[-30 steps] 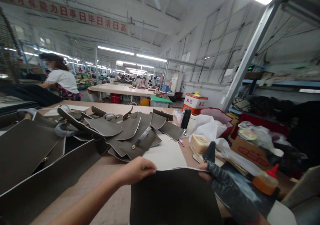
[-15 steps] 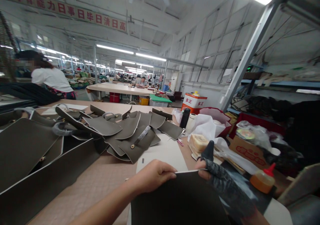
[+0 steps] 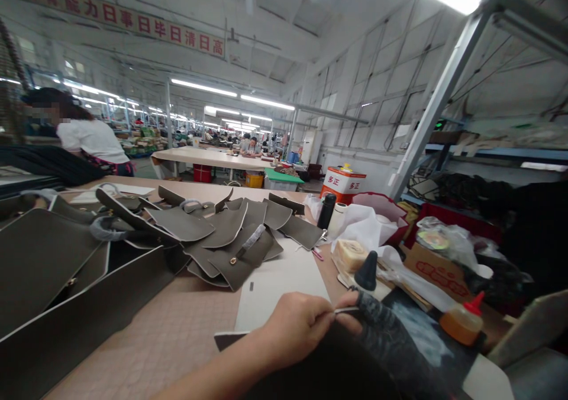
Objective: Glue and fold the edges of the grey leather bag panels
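Observation:
My left hand (image 3: 296, 324) is closed in a pinch on the pale top edge of a dark leather panel (image 3: 331, 367). Close by on the same edge, my right hand (image 3: 351, 312), in a grey patterned fingerless covering, grips with thumb and fingers. The panel hangs toward me, its lower part cut off by the frame, and a pale-edged corner sticks out left of my left wrist. Beyond my hands lies a white board (image 3: 279, 276) with a small dark slot. Left of it, grey-brown bag pieces (image 3: 237, 246) with wrapped handles and gold-coloured clasps are heaped.
Right of my hands stand a dark cone (image 3: 366, 271), a yellowish block (image 3: 350, 253) and a red-capped glue bottle (image 3: 464, 323) on a dark slab. Behind are a black flask (image 3: 326, 212) and an orange-white can (image 3: 341, 182). A co-worker (image 3: 91, 136) stands at far left.
My left hand has slid right along the panel's edge, closer to my right hand. The panel has turned, and its left corner now shows beside my left wrist.

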`<state>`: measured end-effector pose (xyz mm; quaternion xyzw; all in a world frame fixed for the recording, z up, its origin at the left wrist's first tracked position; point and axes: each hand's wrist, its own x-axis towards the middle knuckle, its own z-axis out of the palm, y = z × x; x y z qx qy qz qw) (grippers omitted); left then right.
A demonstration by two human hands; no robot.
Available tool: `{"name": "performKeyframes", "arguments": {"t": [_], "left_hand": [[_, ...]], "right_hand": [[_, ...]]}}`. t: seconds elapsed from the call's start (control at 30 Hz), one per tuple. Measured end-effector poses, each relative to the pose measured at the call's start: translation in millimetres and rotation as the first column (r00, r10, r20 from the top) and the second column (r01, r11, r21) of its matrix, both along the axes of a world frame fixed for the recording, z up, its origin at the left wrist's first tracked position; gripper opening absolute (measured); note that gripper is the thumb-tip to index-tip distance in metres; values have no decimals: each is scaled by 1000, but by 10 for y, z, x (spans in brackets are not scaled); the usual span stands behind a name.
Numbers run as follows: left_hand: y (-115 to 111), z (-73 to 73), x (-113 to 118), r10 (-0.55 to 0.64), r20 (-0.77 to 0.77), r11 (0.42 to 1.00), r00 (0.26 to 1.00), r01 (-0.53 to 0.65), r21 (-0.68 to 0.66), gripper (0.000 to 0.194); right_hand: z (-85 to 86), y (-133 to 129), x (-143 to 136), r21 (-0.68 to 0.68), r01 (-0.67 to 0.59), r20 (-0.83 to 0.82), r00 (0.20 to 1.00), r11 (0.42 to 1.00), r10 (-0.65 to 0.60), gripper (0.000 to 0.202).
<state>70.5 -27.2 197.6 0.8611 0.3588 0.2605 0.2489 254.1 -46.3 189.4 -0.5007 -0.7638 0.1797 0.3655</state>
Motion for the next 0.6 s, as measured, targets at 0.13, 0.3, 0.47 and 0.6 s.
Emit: {"name": "performKeyframes", "arguments": {"t": [0.13, 0.3, 0.47, 0.6], "left_hand": [[-23, -91, 29, 13, 50, 999, 999, -12, -31, 30], [34, -164, -135, 57, 92, 985, 994, -41, -168, 27], [107, -206, -455, 90, 102, 961, 991, -59, -269, 26], [88, -166, -613, 76, 141, 926, 987, -18, -378, 26]], "right_hand": [[-58, -40, -42, 221, 84, 119, 987, 972, -113, 32], [46, -105, 38, 388, 139, 54, 983, 911, -173, 29], [-94, -63, 435, 436, 203, -64, 979, 877, -195, 18], [-200, -67, 642, 403, 259, -75, 965, 878, -250, 21]]}}
